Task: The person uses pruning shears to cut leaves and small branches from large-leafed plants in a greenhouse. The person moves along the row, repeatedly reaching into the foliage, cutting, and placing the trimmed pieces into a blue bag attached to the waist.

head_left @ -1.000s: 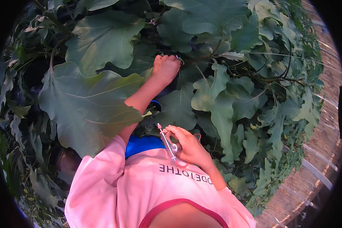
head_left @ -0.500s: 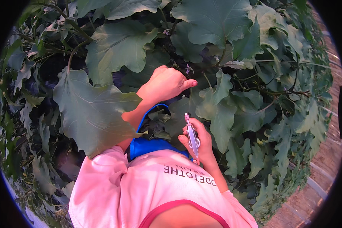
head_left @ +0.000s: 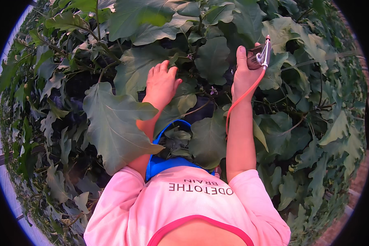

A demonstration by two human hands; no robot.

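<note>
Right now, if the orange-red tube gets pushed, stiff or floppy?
Probably flexible: the orange-red tube curves along the right forearm. Likely light, being so thin. A pull on it may tug the silver tool in the right hand, since its upper end joins there.
</note>
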